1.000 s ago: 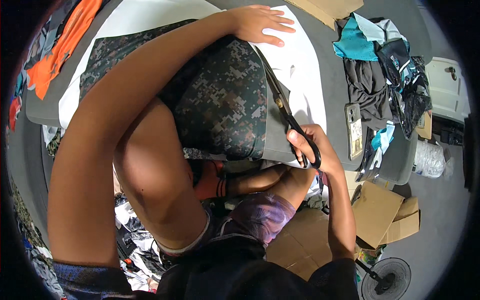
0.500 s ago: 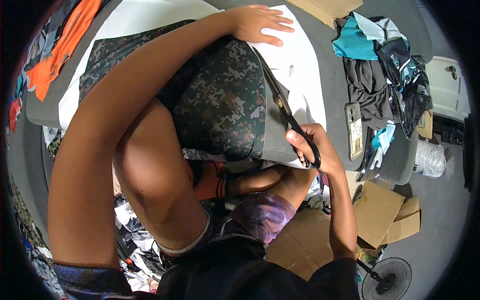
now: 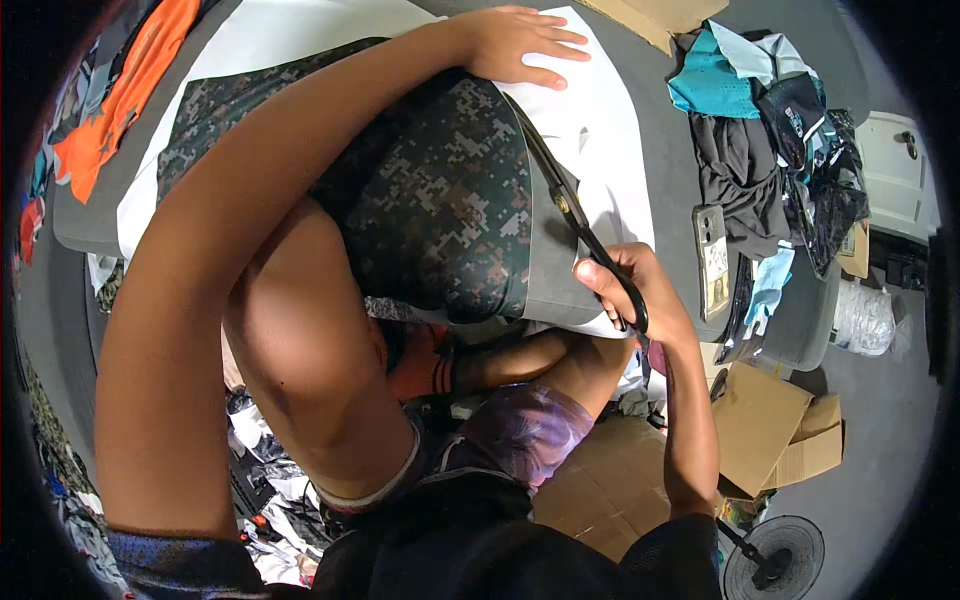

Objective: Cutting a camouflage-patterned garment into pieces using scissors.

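A person sits with one knee raised at a gray padded surface [image 3: 676, 150], where a camo cloth [image 3: 440, 190] lies over a white sheet [image 3: 612, 150]. The left hand [image 3: 520, 48], palm down and fingers fanned wide, rests at the camo cloth's upper right corner and over the white sheet, gripping nothing. The right hand [image 3: 645, 290] is curled closed around the handles of black scissors [image 3: 562, 198], just right of the camo cloth's lower right edge. The long blades slant up and to the left along that edge, their tips reaching just below the left hand; how far they part cannot be told. Between the handles and the camo cloth's edge, a wedge of gray shows. Beyond the white sheet's right edge, a bare gray strip leaves room beside the right hand, bounded by a phone [image 3: 712, 262] and a heap of dark and teal clothes [image 3: 740, 160]. Cardboard [image 3: 655, 18] lies near the sheet's top right corner. The left forearm crosses the camo cloth, hiding part of it, and its near edge hangs close to the raised knee [image 3: 295, 290].
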### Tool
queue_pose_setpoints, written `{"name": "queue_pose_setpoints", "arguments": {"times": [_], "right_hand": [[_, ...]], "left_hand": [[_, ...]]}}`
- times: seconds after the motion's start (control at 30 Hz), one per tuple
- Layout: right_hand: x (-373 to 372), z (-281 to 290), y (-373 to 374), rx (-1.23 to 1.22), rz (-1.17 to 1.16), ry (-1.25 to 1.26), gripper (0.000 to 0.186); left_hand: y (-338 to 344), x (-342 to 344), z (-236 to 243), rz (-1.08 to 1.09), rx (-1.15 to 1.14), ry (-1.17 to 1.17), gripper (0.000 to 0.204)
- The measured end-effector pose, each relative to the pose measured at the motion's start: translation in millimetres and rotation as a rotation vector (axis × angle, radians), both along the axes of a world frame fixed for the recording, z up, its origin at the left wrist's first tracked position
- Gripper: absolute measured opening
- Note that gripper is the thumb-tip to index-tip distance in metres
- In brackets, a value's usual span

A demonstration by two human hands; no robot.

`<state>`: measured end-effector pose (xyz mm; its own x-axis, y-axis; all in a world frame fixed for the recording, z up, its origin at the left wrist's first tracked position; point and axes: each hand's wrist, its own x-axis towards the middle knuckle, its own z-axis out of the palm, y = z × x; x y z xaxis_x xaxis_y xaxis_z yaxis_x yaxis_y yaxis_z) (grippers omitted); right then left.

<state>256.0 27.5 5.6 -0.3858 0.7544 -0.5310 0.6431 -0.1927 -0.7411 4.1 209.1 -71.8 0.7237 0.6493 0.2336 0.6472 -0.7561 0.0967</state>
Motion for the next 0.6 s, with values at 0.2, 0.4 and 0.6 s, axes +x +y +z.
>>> {"name": "queue_pose_setpoints", "arguments": {"times": [0.2,0.4,0.6], "right_hand": [[3,0,2,-0.005,0.006,-0.007,0.045],[4,-3,2,0.018,0.02,-0.009,0.045],[4,-1,4,-0.001,0.013,-0.006,0.045]], "left_hand": [[3,3,-4,-0.003,0.017,-0.01,0.05],[18,2,-12,-0.119,-0.041,-0.065,0.06],[19,4,-15,-0.119,-0.03,-0.09,0.06]]}}
